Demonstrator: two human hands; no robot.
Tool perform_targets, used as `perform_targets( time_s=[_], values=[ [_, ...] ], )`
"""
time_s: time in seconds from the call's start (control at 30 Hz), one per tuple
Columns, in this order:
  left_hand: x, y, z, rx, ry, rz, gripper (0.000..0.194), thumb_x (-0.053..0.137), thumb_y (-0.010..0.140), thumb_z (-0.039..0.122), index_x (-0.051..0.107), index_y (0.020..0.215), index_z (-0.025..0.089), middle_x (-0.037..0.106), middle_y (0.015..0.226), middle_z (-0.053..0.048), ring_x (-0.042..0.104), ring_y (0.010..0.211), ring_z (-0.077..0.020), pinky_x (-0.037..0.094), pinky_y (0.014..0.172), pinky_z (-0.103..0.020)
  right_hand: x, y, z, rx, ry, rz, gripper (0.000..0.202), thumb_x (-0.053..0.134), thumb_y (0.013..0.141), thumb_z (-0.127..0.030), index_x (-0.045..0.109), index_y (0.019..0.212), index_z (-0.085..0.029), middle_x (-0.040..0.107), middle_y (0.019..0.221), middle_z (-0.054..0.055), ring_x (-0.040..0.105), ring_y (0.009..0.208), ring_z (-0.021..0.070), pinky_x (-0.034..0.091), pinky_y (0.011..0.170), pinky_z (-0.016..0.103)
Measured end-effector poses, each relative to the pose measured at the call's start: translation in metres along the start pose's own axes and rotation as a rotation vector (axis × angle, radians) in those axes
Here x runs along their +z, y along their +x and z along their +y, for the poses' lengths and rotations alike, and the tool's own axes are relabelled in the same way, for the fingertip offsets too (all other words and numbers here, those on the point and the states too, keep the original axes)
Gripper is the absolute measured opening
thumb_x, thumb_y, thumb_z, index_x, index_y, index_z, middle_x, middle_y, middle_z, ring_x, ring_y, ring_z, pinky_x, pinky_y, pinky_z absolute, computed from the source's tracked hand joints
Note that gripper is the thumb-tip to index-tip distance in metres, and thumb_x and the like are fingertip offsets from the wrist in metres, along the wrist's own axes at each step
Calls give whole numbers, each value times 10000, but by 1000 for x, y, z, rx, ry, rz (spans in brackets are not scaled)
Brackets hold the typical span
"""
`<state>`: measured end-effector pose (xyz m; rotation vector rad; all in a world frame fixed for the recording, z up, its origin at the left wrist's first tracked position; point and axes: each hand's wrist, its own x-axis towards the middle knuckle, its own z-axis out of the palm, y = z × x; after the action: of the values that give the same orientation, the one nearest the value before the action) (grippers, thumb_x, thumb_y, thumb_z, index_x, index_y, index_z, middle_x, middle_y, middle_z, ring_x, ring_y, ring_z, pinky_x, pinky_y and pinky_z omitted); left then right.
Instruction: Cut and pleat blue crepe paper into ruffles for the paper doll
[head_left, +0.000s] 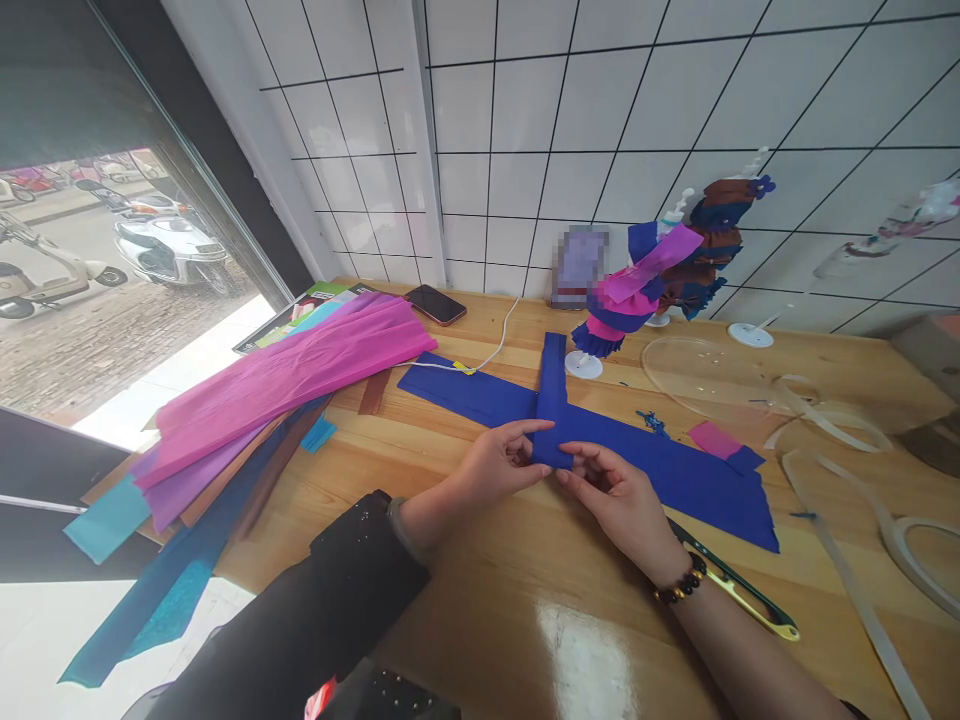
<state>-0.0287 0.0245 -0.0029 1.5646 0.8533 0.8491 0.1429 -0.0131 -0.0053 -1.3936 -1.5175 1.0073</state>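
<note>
A narrow folded strip of dark blue paper lies across a wider blue sheet on the wooden table. My left hand pinches the left side of the strip's near end between thumb and fingers. At the right corner of that same end, my right hand holds the strip between thumb and forefinger. The wider sheet runs from beyond my left hand to the right, passing behind my right hand.
Pink and other coloured papers are piled at left, near a phone. A green and yellow cutter lies beside my right wrist. Ruffled paper pieces on a stand rise at the back. White tape curls at right.
</note>
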Motion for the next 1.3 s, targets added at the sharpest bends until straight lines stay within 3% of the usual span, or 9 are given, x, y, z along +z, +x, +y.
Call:
perform_targets(
  time_s=[0.27,0.43,0.7,1.03,1.3],
  values=[
    [-1,1,-4,-28,-2,6,604,616,689,252,409,1253,187,474,640,47,401,533,-44,334,545,-179,-3,0,4,-13,-64,31,331,601,704,-370,583,978,-185,589,746,15,538,661,133,458,605,258],
    [-2,0,-3,16,88,45,549,614,688,256,460,1212,199,502,654,43,443,567,-56,372,584,-181,-5,0,3,-88,-194,53,260,572,738,-362,623,932,-196,625,815,37,559,710,151,463,649,279],
    [-1,0,2,38,246,107,197,607,700,276,659,828,135,623,701,-24,553,649,-106,441,634,-204,-6,0,2,-240,-231,26,222,536,780,-318,670,925,-218,640,850,38,583,789,156,472,713,277],
    [-3,-1,1,89,329,92,201,599,724,280,684,861,161,684,795,-45,609,687,-133,466,657,-220,-9,2,3,-250,-280,-3,234,519,785,-345,681,916,-237,640,846,40,590,778,170,480,713,305],
    [-6,1,-1,165,432,66,204,584,742,296,687,850,157,676,754,-47,599,679,-125,441,643,-208,-11,1,0,-280,-289,-103,257,471,826,-320,638,1012,-261,612,867,34,565,811,159,461,727,289]
  ],
)
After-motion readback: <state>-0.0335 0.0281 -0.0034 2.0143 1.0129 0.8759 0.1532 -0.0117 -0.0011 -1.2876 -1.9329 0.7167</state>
